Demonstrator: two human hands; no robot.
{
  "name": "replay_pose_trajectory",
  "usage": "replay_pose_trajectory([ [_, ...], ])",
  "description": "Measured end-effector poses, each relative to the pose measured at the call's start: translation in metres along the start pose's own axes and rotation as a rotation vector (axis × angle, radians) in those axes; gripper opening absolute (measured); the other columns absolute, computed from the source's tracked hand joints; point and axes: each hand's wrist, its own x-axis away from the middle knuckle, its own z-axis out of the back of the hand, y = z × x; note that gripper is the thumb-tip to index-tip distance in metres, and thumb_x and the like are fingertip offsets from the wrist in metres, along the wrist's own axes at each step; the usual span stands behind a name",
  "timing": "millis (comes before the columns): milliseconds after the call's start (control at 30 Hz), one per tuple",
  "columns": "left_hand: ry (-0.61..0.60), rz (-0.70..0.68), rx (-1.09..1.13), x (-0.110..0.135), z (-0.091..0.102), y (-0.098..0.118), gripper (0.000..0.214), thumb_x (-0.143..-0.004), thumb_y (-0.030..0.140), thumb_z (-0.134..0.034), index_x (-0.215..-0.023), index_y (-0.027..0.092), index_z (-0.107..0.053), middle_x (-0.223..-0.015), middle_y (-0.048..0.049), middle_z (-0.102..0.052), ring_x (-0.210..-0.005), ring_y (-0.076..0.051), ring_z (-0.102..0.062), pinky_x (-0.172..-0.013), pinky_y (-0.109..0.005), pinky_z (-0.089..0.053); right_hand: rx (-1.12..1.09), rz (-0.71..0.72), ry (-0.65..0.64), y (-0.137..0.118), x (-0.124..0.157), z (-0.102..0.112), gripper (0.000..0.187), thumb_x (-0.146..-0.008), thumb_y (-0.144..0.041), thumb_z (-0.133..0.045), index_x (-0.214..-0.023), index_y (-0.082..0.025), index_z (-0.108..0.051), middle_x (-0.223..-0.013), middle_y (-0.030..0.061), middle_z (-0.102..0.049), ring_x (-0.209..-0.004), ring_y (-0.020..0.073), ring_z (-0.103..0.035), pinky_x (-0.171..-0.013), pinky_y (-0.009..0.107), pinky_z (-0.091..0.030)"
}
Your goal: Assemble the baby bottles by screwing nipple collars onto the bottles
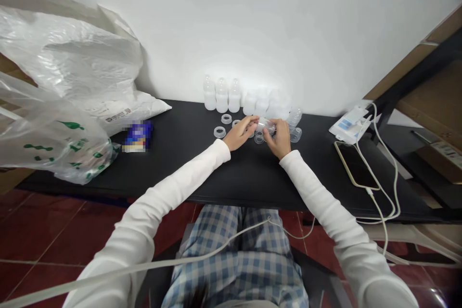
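Observation:
Both my hands meet over the middle of the black table. My left hand and my right hand pinch a small clear plastic bottle part between them, fingers curled round it. Clear plastic rings lie on the table just left of my left hand, and another ring lies behind it. A clear cap rests right of my right hand. A row of white plastic bottles stands against the wall behind my hands.
Large plastic bags fill the table's left end, with a small blue packet beside them. A phone on a white cable and a white box lie at the right. A black shelf stands further right.

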Motion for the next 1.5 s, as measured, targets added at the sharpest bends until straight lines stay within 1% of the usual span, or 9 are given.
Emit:
replay_pose_trajectory([
  [167,0.208,0.033,0.077,0.017,-0.007,0.001,0.045,-0.097,0.062,-0.047,-0.112,0.020,-0.056,-0.107,-0.0092,-0.066,-0.096,-0.018,-0.064,-0.084,-0.032,-0.051,0.046,-0.064,0.025,-0.011,0.001,-0.009,0.032,-0.100,-0.048,-0.041,-0.094,-0.020,-0.056,-0.085,0.0063,-0.062,-0.081,0.0227,-0.054,-0.076,0.038,-0.038],
  [300,0.162,-0.064,0.050,0.016,-0.008,0.007,0.043,-0.095,0.062,-0.050,-0.088,0.021,-0.058,-0.090,-0.0044,-0.062,-0.087,-0.017,-0.058,-0.081,-0.032,-0.048,0.098,-0.143,0.041,-0.014,-0.002,-0.014,0.032,-0.100,-0.046,-0.040,-0.083,-0.021,-0.053,-0.079,0.0044,-0.059,-0.078,0.0218,-0.052,-0.076,0.037,-0.035],
  [433,0.175,0.126,0.170,0.017,-0.011,0.014,0.043,-0.091,0.063,-0.054,-0.082,0.022,-0.055,-0.083,-0.0010,-0.056,-0.081,-0.016,-0.053,-0.083,-0.031,-0.046,0.164,-0.164,0.065,-0.014,-0.005,-0.017,0.033,-0.099,-0.044,-0.043,-0.076,-0.023,-0.053,-0.073,0.0036,-0.059,-0.076,0.0222,-0.051,-0.076,0.038,-0.034],
  [567,0.215,0.329,0.332,0.016,-0.012,0.020,0.031,-0.094,0.042,-0.052,-0.073,0.022,-0.042,-0.073,0.0015,-0.043,-0.071,-0.014,-0.046,-0.077,-0.029,-0.045,0.159,-0.123,0.056,-0.016,-0.006,-0.020,0.037,-0.096,-0.049,-0.051,-0.069,-0.023,-0.050,-0.064,0.0007,-0.055,-0.069,0.0198,-0.050,-0.074,0.037,-0.035],
  [800,0.235,0.422,0.470,0.010,-0.007,0.030,0.028,-0.090,0.017,-0.049,-0.066,0.020,-0.035,-0.068,0.0012,-0.038,-0.065,-0.012,-0.044,-0.074,-0.030,-0.049,0.141,0.026,-0.010,-0.013,-0.012,-0.015,0.041,-0.097,-0.055,-0.051,-0.072,-0.023,-0.054,-0.064,0.0002,-0.053,-0.068,0.0181,-0.050,-0.074,0.036,-0.038],
  [1000,0.210,0.515,0.513,0.005,0.001,0.023,0.027,-0.088,0.023,-0.048,-0.065,0.020,-0.034,-0.065,0.0018,-0.036,-0.060,-0.012,-0.039,-0.065,-0.026,-0.043,0.038,0.222,-0.225,-0.014,-0.022,0.001,0.038,-0.099,-0.054,-0.048,-0.098,-0.019,-0.063,-0.087,0.0088,-0.065,-0.082,0.0229,-0.057,-0.078,0.039,-0.047],
  [1233,0.194,0.524,0.557,0.001,0.011,0.011,0.030,-0.084,0.023,-0.055,-0.061,0.020,-0.037,-0.059,0.0024,-0.037,-0.054,-0.009,-0.037,-0.054,-0.024,-0.036,-0.172,0.274,-0.419,-0.014,-0.025,0.008,0.041,-0.101,-0.039,-0.049,-0.138,-0.022,-0.053,-0.130,0.0155,-0.063,-0.121,0.0284,-0.061,-0.102,0.050,-0.053],
  [1367,0.219,0.599,0.599,0.000,0.013,0.005,0.037,-0.085,0.030,-0.061,-0.058,0.020,-0.037,-0.054,0.0032,-0.035,-0.050,-0.009,-0.035,-0.049,-0.024,-0.032,-0.247,0.397,-0.433,-0.013,-0.022,0.006,0.042,-0.103,-0.018,-0.033,-0.140,-0.024,-0.053,-0.138,0.0118,-0.062,-0.134,0.0232,-0.055,-0.109,0.052,-0.053],
  [1500,0.274,0.570,0.600,-0.001,0.013,0.001,0.043,-0.085,0.039,-0.066,-0.058,0.020,-0.038,-0.053,0.0043,-0.033,-0.049,-0.008,-0.035,-0.049,-0.024,-0.033,-0.238,0.451,-0.442,-0.015,-0.020,0.008,0.040,-0.104,-0.016,-0.030,-0.125,-0.027,-0.062,-0.139,0.0063,-0.063,-0.141,0.0199,-0.050,-0.113,0.052,-0.052],
])
